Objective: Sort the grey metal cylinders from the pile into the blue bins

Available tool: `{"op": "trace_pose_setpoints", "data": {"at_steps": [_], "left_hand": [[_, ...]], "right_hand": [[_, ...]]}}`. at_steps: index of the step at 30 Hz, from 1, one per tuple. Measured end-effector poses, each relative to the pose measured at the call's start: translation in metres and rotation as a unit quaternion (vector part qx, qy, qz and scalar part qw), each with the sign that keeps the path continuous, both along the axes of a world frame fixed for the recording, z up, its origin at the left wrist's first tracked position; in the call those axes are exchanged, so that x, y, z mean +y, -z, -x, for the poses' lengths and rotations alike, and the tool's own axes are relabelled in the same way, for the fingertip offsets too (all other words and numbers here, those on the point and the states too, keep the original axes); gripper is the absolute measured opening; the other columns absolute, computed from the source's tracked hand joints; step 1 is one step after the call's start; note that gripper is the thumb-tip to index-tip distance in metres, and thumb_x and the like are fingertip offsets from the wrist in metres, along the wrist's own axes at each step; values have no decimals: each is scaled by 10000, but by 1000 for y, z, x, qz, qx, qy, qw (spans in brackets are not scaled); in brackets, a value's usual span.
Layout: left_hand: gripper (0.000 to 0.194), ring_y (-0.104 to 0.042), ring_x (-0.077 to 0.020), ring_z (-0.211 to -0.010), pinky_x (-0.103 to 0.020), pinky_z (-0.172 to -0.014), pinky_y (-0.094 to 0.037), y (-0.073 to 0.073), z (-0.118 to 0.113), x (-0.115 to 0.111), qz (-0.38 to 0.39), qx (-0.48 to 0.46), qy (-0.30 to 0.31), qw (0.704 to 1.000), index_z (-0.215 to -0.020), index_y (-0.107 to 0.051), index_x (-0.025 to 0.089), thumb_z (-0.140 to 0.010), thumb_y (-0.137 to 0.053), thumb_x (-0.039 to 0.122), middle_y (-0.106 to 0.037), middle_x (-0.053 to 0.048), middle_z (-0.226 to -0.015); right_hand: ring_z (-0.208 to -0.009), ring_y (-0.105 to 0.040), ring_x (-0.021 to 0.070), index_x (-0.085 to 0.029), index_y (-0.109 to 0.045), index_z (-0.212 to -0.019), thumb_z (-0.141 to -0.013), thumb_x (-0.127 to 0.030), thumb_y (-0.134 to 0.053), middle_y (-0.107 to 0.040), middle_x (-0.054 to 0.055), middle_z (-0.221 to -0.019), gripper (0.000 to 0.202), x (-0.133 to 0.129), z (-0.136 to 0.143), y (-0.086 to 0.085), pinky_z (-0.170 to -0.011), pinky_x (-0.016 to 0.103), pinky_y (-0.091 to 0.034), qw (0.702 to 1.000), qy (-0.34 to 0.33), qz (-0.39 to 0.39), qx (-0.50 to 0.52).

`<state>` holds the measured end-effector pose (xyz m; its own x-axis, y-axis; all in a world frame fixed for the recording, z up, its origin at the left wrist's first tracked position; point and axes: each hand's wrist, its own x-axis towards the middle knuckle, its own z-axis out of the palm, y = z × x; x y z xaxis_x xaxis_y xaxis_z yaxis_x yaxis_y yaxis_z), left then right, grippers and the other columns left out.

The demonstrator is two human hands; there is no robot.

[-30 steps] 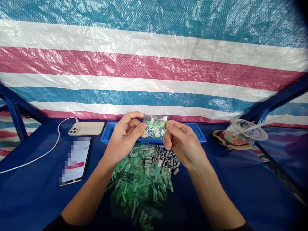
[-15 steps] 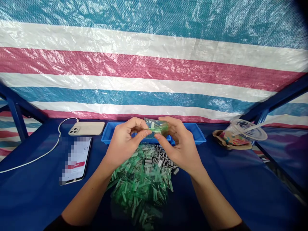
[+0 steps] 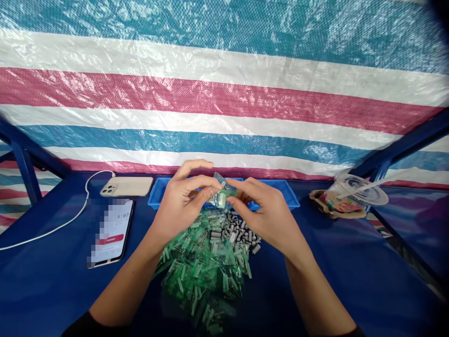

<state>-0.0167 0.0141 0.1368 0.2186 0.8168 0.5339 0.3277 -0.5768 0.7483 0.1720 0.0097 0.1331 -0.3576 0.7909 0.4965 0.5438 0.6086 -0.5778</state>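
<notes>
Between my hands is a small clear plastic bag [image 3: 220,199] with a green strip and pale pieces inside. My left hand [image 3: 185,196] pinches its left side with thumb and finger, the index finger raised. On the other side my right hand [image 3: 264,206] grips the bag between thumb and fingertips. Below lies a heap of small green-edged clear bags [image 3: 203,267] holding thin pale pieces. Against its upper right is a pile of short grey cylinders [image 3: 242,231]. Blue plastic trays [image 3: 290,194] stand behind my hands, partly hidden by them.
On the left, a phone with a lit screen [image 3: 111,234] lies near a cream phone [image 3: 131,186] with a white cable [image 3: 84,206]. A clear plastic cup [image 3: 351,194] lies on its side at the right. Striped sheeting [image 3: 224,93] hangs behind the blue table [image 3: 336,262].
The bag has turned from lying sideways to more upright between my fingers. My left index finger has lifted away, and my right fingers have shifted slightly left.
</notes>
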Motion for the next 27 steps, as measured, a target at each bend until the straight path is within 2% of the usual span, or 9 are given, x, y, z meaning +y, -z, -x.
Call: {"op": "trace_pose_setpoints", "data": {"at_steps": [3, 6, 8, 11, 14, 17, 19, 23, 27], "left_hand": [[119, -628, -159, -932, -209, -679, -525, 1, -1, 0, -11, -9, 10, 1000, -902, -675, 191, -858, -568, 160, -655, -61, -1040], [116, -654, -157, -882, -225, -693, -530, 3, -1, 0, -15, -31, 2, 999, -924, -659, 180, -854, -574, 144, -692, -51, -959], [114, -654, -156, -897, -231, -719, -527, 3, 0, 0, -33, -35, -3, 999, -914, -656, 179, -852, -575, 129, -695, -48, -953], [126, -640, -152, -955, -219, -729, -517, 1, -1, -1, -82, -15, -5, 997, -888, -653, 183, -847, -570, 98, -687, -48, -1009], [145, -642, -143, -965, -211, -730, -520, 0, -2, -2, -114, 0, 13, 993, -890, -641, 187, -846, -560, 75, -688, -42, -1039], [168, -650, -141, -977, -222, -773, -527, 2, -3, -1, -136, -4, 5, 991, -913, -629, 190, -853, -544, 57, -699, -36, -1044], [168, -652, -148, -991, -237, -806, -526, 5, -4, 0, -155, -9, -15, 988, -919, -625, 188, -855, -543, 56, -705, -38, -1038], [160, -659, -154, -977, -258, -828, -526, 10, -3, 3, -174, -9, -60, 983, -933, -622, 188, -866, -531, 75, -711, -39, -1017], [155, -660, -145, -977, -232, -824, -520, 14, -3, 5, -164, 46, -81, 982, -955, -622, 191, -878, -523, 101, -712, -29, -1026]], "right_hand": [[-833, -578, 187, -207, -536, -1276, -879, -262, -537, -589, 84, -969, 401, -1, 5, 3, -714, 347, -488, 999, 1, -27, -25], [-892, -594, 175, -248, -554, -1260, -875, -187, -530, -623, 70, -1026, 390, 0, 11, 5, -751, 333, -494, 998, -29, -32, 51], [-822, -614, 148, -271, -648, -1118, -849, -167, -569, -652, 34, -952, 299, 2, 12, 6, -705, 298, -505, 987, -59, 25, 150], [-726, -619, 128, -261, -710, -906, -791, -193, -652, -672, 1, -836, 145, 5, 10, 7, -631, 267, -512, 943, -86, 144, 286], [-675, -603, 108, -265, -718, -886, -797, -199, -646, -672, -12, -803, 132, 5, 8, 7, -601, 249, -509, 927, -70, 178, 323], [-650, -585, 91, -268, -708, -952, -839, -183, -587, -639, -10, -819, 186, 0, 9, 4, -580, 238, -502, 940, -31, 131, 314], [-673, -587, 95, -260, -691, -992, -845, -185, -577, -619, -1, -855, 201, -3, 11, 2, -591, 245, -506, 950, -29, 97, 294], [-872, -604, 151, -227, -650, -1009, -775, -209, -669, -582, 40, -1017, 236, -4, 14, 1, -737, 303, -525, 978, -45, 43, 198], [-950, -568, 185, -181, -618, -850, -801, -145, -605, -561, 72, -991, 61, -4, 17, 5, -812, 341, -487, 992, 52, -83, 79]]}}
